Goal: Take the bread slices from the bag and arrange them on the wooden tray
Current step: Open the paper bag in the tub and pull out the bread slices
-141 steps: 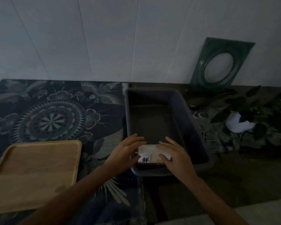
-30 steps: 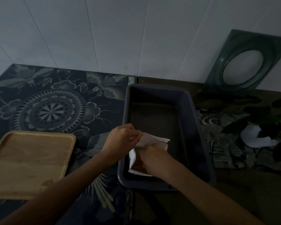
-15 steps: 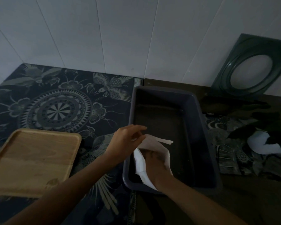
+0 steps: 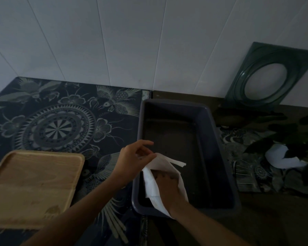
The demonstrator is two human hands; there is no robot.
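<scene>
Dim bench, dark bin. Left hand pinched bag mouth open; right hand inside — grip hidden, cannot tell. Best lift slices flat toward empty wooden tray.

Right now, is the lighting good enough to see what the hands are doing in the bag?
Head view: dim and underexposed, so the dark bin swallows detail. Only the white bag, the wall and the wooden tray stand out. The left hand pinches the bag's edge; the right hand is inside it, bread not visible. Wide-angle bending at the edges.
</scene>
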